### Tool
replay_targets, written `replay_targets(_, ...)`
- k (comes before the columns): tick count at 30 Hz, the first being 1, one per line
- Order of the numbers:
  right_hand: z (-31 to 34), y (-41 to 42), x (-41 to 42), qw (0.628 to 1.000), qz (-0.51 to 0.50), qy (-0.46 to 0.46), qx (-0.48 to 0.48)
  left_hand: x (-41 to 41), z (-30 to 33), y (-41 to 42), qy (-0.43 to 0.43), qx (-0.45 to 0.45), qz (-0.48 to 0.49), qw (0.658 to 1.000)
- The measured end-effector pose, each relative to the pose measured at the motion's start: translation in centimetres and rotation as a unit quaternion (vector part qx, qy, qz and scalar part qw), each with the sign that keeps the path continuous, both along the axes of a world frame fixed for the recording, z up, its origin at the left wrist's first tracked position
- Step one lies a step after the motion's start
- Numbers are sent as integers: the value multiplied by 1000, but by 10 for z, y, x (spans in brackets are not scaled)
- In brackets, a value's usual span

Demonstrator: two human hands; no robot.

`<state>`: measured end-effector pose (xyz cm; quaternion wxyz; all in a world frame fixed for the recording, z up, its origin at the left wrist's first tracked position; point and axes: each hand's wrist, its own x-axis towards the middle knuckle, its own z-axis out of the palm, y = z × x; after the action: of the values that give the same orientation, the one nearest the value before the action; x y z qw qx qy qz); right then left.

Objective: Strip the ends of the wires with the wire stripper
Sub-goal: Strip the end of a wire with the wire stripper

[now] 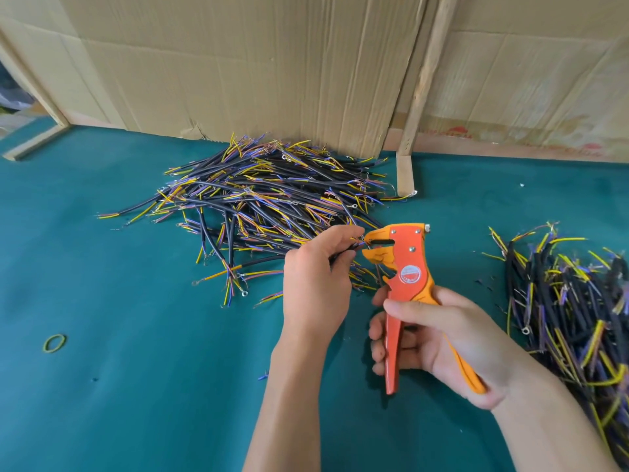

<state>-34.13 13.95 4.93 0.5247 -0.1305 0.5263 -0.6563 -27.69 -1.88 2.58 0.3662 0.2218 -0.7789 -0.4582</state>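
Wire [343, 252] is pinched by left hand [315, 277], its tip obscured inside wire stripper [405, 267] at 3 o'clock, gripped by right hand [432, 338].

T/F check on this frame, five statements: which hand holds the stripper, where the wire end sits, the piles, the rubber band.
1. The right hand grips the wire stripper. True.
2. The left hand rests flat on the green table. False: it pinches a wire at the stripper's jaws.
3. The stripper is blue. False: orange.
4. Wire piles lie at centre and right. True.
5. A rubber band lies left. True.
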Motion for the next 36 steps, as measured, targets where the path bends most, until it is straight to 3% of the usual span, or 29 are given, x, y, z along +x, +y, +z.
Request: replay_targets(36,-1,-5,3,999,-25,33,13,0,3,3,-41,19,-3,999)
